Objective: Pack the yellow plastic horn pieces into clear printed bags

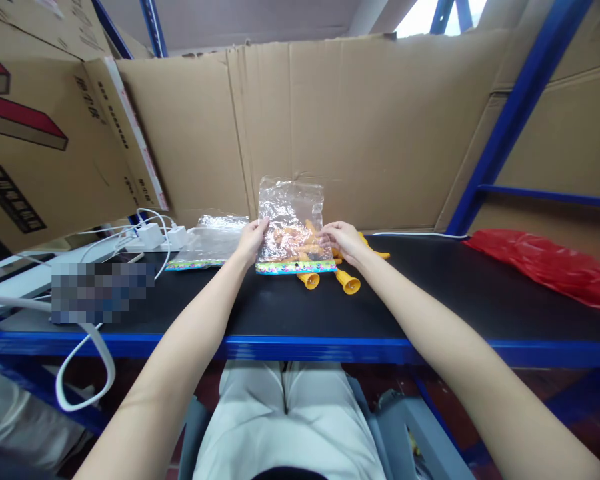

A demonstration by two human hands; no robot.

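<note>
Clear plastic bag point(291, 223) stands on the black bench point(430, 300), its left edge pinched by the left hand point(253, 241). The right hand point(341, 240) grips the opposite edge over the orange toys point(325, 263). Bagging looks underway; next calls for steady, careful sliding.

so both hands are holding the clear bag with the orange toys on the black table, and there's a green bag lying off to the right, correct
Not quite: the bag lying to the right is red, not green, as the head view shows. The rest holds: the left hand and right hand hold the clear bag with orange toys on the black table.
</note>
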